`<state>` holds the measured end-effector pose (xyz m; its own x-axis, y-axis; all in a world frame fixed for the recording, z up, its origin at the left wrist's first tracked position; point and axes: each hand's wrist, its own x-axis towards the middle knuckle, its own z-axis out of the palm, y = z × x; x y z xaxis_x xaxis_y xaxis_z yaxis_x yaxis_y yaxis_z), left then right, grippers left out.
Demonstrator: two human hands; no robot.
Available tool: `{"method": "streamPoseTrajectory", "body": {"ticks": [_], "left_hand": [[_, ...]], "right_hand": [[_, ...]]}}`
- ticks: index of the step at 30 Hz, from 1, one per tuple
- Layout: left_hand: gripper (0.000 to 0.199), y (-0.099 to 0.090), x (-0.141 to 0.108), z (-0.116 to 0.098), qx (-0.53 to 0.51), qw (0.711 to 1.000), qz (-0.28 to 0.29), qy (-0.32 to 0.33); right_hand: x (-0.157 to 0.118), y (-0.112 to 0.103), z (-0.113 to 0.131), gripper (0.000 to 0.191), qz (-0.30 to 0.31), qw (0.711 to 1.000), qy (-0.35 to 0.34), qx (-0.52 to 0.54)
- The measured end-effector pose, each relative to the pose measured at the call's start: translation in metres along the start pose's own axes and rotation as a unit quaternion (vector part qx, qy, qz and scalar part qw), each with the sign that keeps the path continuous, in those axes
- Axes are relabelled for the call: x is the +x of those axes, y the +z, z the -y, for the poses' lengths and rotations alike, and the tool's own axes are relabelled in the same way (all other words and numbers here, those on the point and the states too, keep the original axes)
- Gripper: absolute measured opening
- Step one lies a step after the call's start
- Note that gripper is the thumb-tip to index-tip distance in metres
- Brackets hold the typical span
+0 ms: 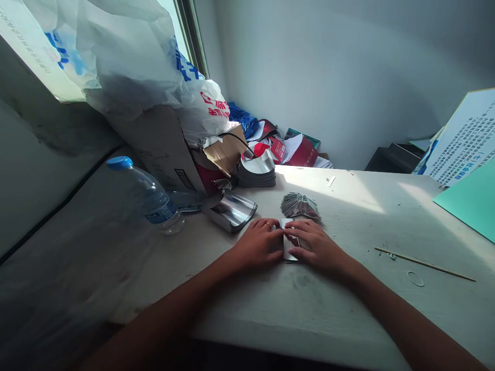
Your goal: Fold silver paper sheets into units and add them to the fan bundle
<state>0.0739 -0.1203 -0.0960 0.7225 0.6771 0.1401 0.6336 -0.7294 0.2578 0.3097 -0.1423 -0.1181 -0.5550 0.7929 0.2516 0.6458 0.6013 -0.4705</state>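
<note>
A small white piece of folded paper or card (289, 251) lies on the table between my two hands. My left hand (261, 242) holds its left edge, with the fingers curled and close together and a ring on one of them. My right hand (315, 245) grips the same piece from the right, fingers bent over its face. A dark reddish patch shows under the right fingers. Just beyond the hands sits a fanned bundle of thin silvery strips (300, 206). A stack of curved shiny sheets (234, 210) lies beyond my left hand.
A water bottle with a blue cap (157, 198) stands at left beside a cardboard box (158, 149) under plastic bags (131, 56). More curved sheets (257, 172) are stacked behind. At right lie a thin wooden stick (425, 264), a rubber band (415, 279) and a green sheet (472, 198).
</note>
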Motion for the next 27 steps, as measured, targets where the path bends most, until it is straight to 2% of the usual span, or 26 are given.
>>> {"method": "streamPoseTrajectory", "body": {"ticks": [6, 27], "left_hand": [[0.056, -0.0051, -0.0018, 0.0040, -0.011, 1.000, 0.011, 0.021], [0.040, -0.0076, -0.0009, 0.0051, -0.003, 0.999, 0.012, 0.033]], "right_hand": [[-0.0024, -0.0034, -0.0034, 0.052, 0.024, 0.999, 0.004, -0.034], [-0.0006, -0.0064, 0.0008, 0.050, 0.063, 0.996, -0.001, -0.055]]}}
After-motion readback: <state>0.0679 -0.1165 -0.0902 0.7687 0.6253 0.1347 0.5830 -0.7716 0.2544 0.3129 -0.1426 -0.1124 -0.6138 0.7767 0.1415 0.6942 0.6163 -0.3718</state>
